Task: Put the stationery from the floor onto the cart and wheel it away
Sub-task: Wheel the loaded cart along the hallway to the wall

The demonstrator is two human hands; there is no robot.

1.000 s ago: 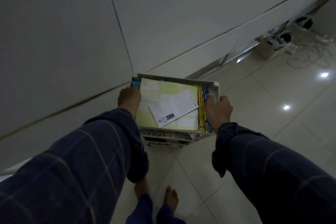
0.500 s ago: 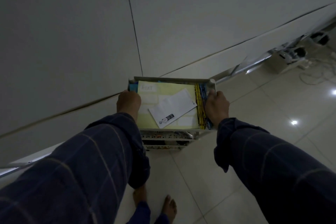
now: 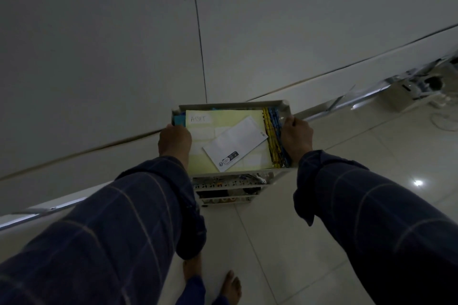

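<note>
A white tiered cart (image 3: 233,105) stands on the tiled floor right in front of me, close to the wall. Its top tray holds a yellow folder (image 3: 223,119) labelled ASSET, a white envelope (image 3: 235,147) lying across it, a blue item (image 3: 179,119) at the left, and a pack of yellow and blue pencils (image 3: 274,136) along the right side. My left hand (image 3: 174,140) grips the tray's left rim. My right hand (image 3: 296,137) grips the right rim beside the pencils. Lower shelves (image 3: 230,184) show small items, too dark to identify.
A white panelled wall (image 3: 124,57) runs along the left and ahead of the cart. At the far right a white box-like device (image 3: 409,91) and loose cables (image 3: 443,119) lie on the floor. My bare feet (image 3: 230,285) are behind the cart on glossy tiles.
The cart has rolled along the wall with both hands holding its rims. The device and cables have slid toward the right edge of the view.
</note>
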